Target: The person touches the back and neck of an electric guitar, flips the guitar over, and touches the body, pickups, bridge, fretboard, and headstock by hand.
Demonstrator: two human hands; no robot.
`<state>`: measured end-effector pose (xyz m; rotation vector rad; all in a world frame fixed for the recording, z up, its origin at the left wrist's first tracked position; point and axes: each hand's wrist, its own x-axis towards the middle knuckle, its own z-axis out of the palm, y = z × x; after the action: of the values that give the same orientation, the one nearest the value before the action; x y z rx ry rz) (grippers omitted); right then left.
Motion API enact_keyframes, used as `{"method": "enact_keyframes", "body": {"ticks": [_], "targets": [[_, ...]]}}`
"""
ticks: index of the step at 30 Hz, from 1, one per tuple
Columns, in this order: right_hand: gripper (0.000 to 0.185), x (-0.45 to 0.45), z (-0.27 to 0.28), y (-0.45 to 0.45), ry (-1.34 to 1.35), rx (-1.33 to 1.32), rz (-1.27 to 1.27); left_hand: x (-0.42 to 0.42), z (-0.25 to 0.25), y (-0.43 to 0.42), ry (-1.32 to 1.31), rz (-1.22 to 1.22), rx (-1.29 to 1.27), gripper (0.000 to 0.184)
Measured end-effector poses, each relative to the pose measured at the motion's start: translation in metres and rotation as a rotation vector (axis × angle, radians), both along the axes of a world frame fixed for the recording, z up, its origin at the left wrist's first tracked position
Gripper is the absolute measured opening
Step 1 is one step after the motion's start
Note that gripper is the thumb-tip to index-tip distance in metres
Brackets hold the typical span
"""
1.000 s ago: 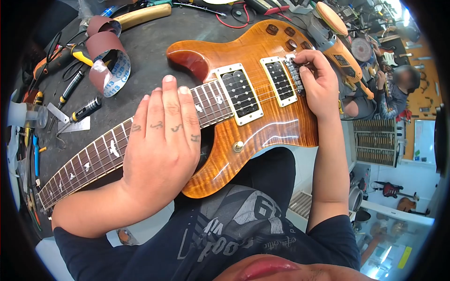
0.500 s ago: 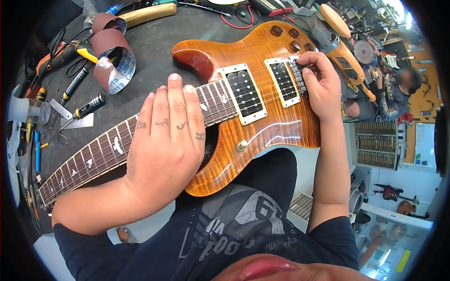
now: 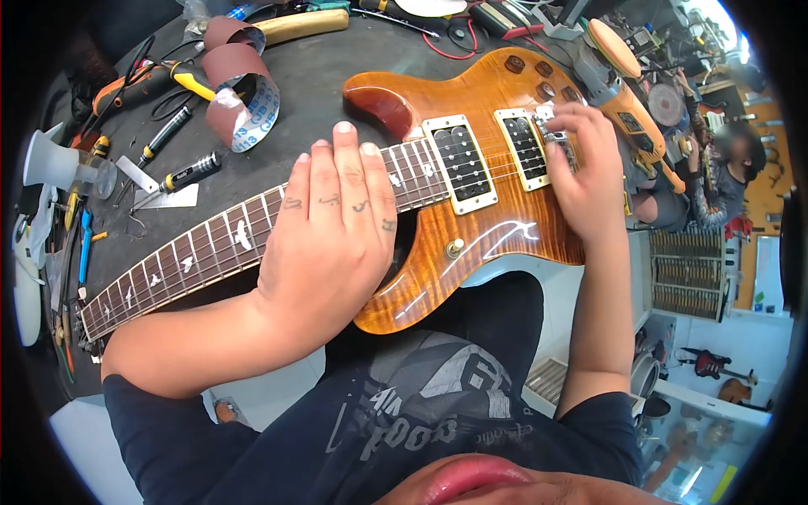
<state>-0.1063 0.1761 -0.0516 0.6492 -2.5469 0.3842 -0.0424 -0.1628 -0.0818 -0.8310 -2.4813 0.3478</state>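
An amber flame-top electric guitar (image 3: 421, 282) lies face up, its body at the right and its neck (image 3: 198, 252) running to the lower left. Flat across the strings and fretboard rests my left hand (image 3: 328, 223), fingers stretched and side by side; its thumb is hidden. My right hand (image 3: 589, 177) is over the metal bridge (image 3: 549, 126), with thumb and fingers apart and curved. Nothing shows in its grasp, and it hides part of the bridge. Two cream-framed pickups sit between the hands, the neck pickup (image 3: 461, 166) and the bridge pickup (image 3: 523, 149).
On the dark bench (image 3: 311, 109) are curled sandpaper (image 3: 240, 97), screwdrivers (image 3: 192, 171), a wooden handle (image 3: 303, 27) and a red-and-black meter (image 3: 503, 21). An orange polisher (image 3: 631, 118) stands beyond the guitar's right end. Another person (image 3: 715, 185) sits at the far right.
My right hand's fingers have opened from a curled pinch at the bridge and lifted slightly. My left hand stays flat on the neck. The whole view has shifted a little.
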Motion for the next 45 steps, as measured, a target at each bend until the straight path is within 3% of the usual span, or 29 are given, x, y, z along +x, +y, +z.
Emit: {"method": "enact_keyframes", "body": {"ticks": [4,10,45], "targets": [[0.032,0.043,0.005,-0.041,-0.084,-0.050,0.048,0.001,-0.002,-0.001,-0.006,0.019,-0.008,0.051],[0.037,0.039,-0.015,-0.060,-0.106,-0.256,-0.010,-0.001,-0.002,-0.002,0.008,-0.014,-0.015,0.050],[0.042,0.042,-0.022,-0.079,-0.028,-0.058,-0.103,-0.005,-0.003,0.012,0.050,0.027,-0.064,0.050]]}}
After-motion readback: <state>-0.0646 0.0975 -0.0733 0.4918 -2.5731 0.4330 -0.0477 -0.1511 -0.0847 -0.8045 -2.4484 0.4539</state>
